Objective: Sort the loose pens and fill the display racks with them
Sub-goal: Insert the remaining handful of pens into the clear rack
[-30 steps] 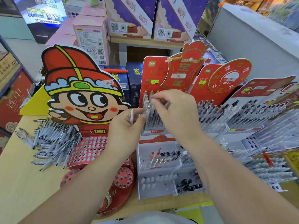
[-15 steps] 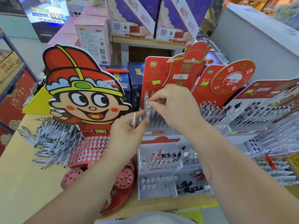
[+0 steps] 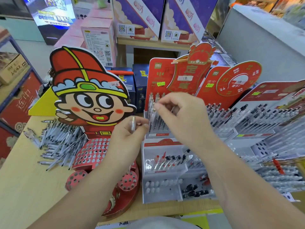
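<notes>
Barely shifted since a moment ago, the right hand (image 3: 178, 113) seems, through blur, to pinch a clear pen (image 3: 151, 113) standing in the red rack (image 3: 156, 75); the left hand (image 3: 127, 138) grips a spare pen (image 3: 133, 124) upright just beside it.

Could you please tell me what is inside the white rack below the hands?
The rack holds a row of pens with black and red caps on top, small white pieces lower left, black pieces lower right. The right forearm covers its right side.
</notes>
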`<state>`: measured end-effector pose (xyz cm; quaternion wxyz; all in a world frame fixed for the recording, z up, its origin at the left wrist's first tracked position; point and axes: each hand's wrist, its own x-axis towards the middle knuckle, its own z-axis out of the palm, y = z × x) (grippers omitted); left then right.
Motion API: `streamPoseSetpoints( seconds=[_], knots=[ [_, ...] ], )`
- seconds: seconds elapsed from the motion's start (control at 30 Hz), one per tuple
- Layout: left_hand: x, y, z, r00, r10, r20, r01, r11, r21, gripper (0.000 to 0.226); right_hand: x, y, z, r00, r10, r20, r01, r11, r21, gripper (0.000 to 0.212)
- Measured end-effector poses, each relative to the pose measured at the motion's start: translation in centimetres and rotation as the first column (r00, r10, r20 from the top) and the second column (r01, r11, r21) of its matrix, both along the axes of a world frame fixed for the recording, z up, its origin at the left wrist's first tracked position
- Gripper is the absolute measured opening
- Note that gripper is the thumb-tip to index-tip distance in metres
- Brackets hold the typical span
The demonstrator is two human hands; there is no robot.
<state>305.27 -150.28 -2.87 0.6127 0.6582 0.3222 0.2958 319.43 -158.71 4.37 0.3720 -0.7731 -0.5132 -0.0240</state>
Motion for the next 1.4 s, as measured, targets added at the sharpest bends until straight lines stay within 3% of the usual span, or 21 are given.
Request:
streamPoseSetpoints(
  seconds=[0.13,0.2,0.27,0.33,0.37,0.47,0.5,0.6,0.7,0.73,0.8,0.87,0.97,1.13,1.3,1.4],
  knots=[
    [0.2,0.1,-2.5,0.957,-0.29,0.018,0.29,0.948,-0.133,0.023,-1.9,-1.5,-0.7,0.923,0.089,-0.375,-0.156,0.976,-0.153,0.01],
    [0.9,0.1,-3.6,0.963,-0.263,0.054,0.268,0.931,-0.247,0.03,-2.2,-2.0,-1.2,0.861,0.076,-0.503,-0.16,0.979,-0.126,0.014],
    [1.9,-0.6,-4.3,0.971,-0.228,0.065,0.237,0.951,-0.198,0.054,-2.2,-2.4,-1.6,0.821,0.073,-0.566,-0.162,0.981,-0.109,0.013],
    [2.1,-1.3,-5.4,0.973,-0.228,-0.035,0.223,0.968,-0.117,0.084,-2.3,-2.7,-2.0,0.807,0.043,-0.589,-0.144,0.982,-0.125,0.013],
    [2.3,-1.3,-6.5,0.971,-0.228,-0.069,0.22,0.97,-0.104,0.088,-2.3,-2.9,-2.2,0.799,0.013,-0.601,-0.115,0.985,-0.132,0.015],
    [2.7,-1.5,-6.7,0.972,-0.232,-0.029,0.228,0.969,-0.095,0.062,-2.2,-3.2,-2.5,0.753,-0.039,-0.657,-0.059,0.99,-0.127,0.017],
    [2.7,-1.4,-6.5,0.967,-0.254,-0.022,0.251,0.964,-0.087,0.07,-2.3,-3.3,-2.6,0.748,-0.038,-0.663,-0.061,0.99,-0.125,0.014],
    [2.4,-1.4,-5.0,0.955,-0.298,0.002,0.298,0.954,-0.029,0.066,-2.5,-3.3,-2.9,0.766,-0.038,-0.642,-0.043,0.993,-0.111,0.005],
    [2.0,-1.0,-3.5,0.972,-0.234,0.002,0.234,0.972,-0.003,0.09,-2.0,-3.3,-2.4,0.765,-0.05,-0.642,-0.005,0.997,-0.083,0.004],
    [1.7,-1.0,-3.0,0.987,-0.159,-0.007,0.159,0.986,0.045,0.084,-1.5,-3.4,-2.0,0.77,-0.053,-0.636,0.009,0.997,-0.073,0.004],
    [0.8,-1.0,-2.1,0.999,-0.014,-0.034,0.021,0.977,0.211,0.045,-0.2,-3.7,-0.9,0.801,-0.056,-0.596,0.032,0.998,-0.051,0.006],
    [0.8,-0.7,-2.4,0.995,0.06,-0.075,-0.041,0.971,0.235,0.011,1.1,-4.0,0.0,0.848,-0.06,-0.526,0.052,0.998,-0.029,0.008],
    [1.2,0.1,-3.5,0.982,0.091,-0.164,-0.041,0.958,0.285,0.027,2.2,-4.0,0.6,0.914,-0.088,-0.397,0.096,0.995,0.001,0.008],
    [1.7,1.1,-4.8,0.964,0.071,-0.256,0.012,0.952,0.307,0.034,2.1,-2.9,0.8,0.971,-0.076,-0.225,0.085,0.996,0.03,0.007],
    [1.8,1.4,-4.7,0.963,0.092,-0.252,-0.002,0.942,0.336,0.03,1.7,-1.7,0.7,0.997,-0.07,-0.012,0.07,0.998,-0.01,0.012],
    [1.9,1.4,-4.9,0.964,0.112,-0.242,-0.022,0.937,0.348,0.03,1.7,-1.2,0.2,0.999,-0.032,0.043,0.036,0.996,-0.086,0.013]
  ],
)
